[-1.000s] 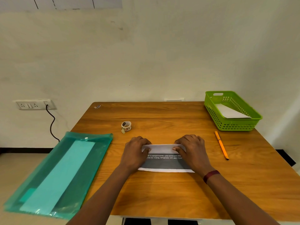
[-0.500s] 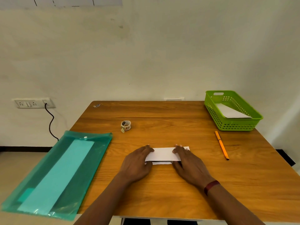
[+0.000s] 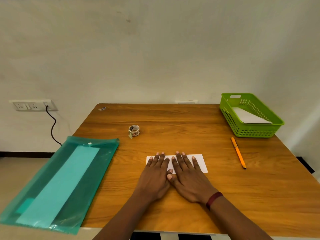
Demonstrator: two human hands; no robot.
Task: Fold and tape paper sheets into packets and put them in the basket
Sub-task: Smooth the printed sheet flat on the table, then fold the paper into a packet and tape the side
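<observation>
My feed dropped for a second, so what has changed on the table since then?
The paper got folded toward the person: its dark printed face is hidden and it is now a narrow white strip. Both hands let go of its far edge; the left hand and right hand now lie flat side by side, pressing it down. Tape roll, pen, basket and green folder stayed put.

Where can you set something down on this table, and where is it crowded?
The table is bare at the back between the tape and the basket, and across the near right corner below the pen. A strip runs between the folder and the left hand. The middle is crowded: it and the right hand press the paper.
</observation>
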